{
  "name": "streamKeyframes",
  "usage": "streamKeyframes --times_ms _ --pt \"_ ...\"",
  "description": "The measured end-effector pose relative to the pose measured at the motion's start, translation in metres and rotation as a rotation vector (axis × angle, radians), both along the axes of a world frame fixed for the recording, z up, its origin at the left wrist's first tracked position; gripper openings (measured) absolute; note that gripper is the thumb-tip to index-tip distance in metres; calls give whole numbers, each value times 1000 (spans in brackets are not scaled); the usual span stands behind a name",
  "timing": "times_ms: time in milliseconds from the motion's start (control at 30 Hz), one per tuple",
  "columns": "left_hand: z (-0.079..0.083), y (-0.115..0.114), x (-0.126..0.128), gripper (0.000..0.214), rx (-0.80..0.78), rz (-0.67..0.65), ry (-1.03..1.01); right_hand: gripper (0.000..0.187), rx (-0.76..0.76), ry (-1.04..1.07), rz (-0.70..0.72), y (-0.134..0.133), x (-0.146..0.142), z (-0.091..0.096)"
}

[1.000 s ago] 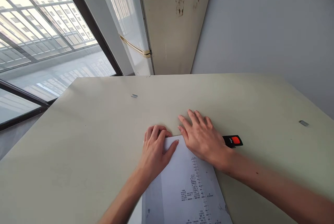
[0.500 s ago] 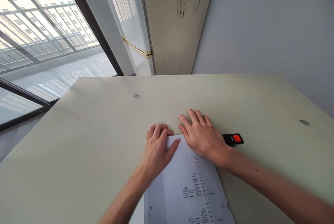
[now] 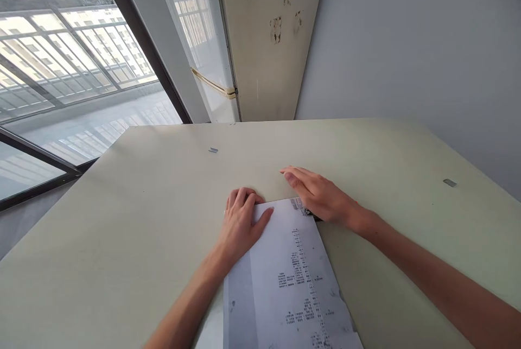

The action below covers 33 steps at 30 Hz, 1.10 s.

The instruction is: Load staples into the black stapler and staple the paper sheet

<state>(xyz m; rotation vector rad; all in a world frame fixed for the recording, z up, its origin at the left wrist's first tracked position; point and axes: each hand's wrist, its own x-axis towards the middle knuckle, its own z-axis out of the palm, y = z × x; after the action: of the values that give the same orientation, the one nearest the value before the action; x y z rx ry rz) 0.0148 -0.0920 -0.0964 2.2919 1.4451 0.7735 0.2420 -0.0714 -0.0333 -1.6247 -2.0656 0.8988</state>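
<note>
A stack of printed paper sheets lies lengthwise before me on the table. My left hand is closed at its top left edge, thumb flat on the page and fingers curled over the far edge. At the top right corner, my right hand lies over a black stapler, its fingers held together and pointing left. Only a small dark end of the stapler shows under the palm, against the paper corner; the rest is hidden.
Small strips of staples lie toward the back left of the pale table. Another staple strip is far right. Behind the table stand a fridge, a grey wall and a window.
My right hand has come down over the stapler, whose red-marked end no longer shows. Its spread fingers have drawn together. My left hand stays at the top of the sheets.
</note>
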Motion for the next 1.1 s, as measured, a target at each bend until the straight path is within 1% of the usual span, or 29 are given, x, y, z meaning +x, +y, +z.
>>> streamKeyframes --times_ms 100,200,433,567,733,833,967,1100 --pt "-1 1 -6 11 11 22 1 53 17 71 -27 -7 8 7" --pt "0 3 -10 12 5 56 -12 51 27 80 -43 -15 15 9" --pt "12 3 -14 15 37 117 -96 41 96 21 -51 -25 25 9" --pt "18 2 -17 12 130 156 -129 39 111 15 -47 -31 27 8" --pt "22 2 -21 10 256 190 -142 37 75 38 -49 -38 27 7" --pt "24 2 -24 9 314 234 -180 37 82 63 -24 -40 25 8" --pt "25 1 -24 9 365 265 -234 27 156 104 52 -46 19 13" --pt "25 -2 -24 9 377 275 -276 22 188 169 88 -55 14 20"
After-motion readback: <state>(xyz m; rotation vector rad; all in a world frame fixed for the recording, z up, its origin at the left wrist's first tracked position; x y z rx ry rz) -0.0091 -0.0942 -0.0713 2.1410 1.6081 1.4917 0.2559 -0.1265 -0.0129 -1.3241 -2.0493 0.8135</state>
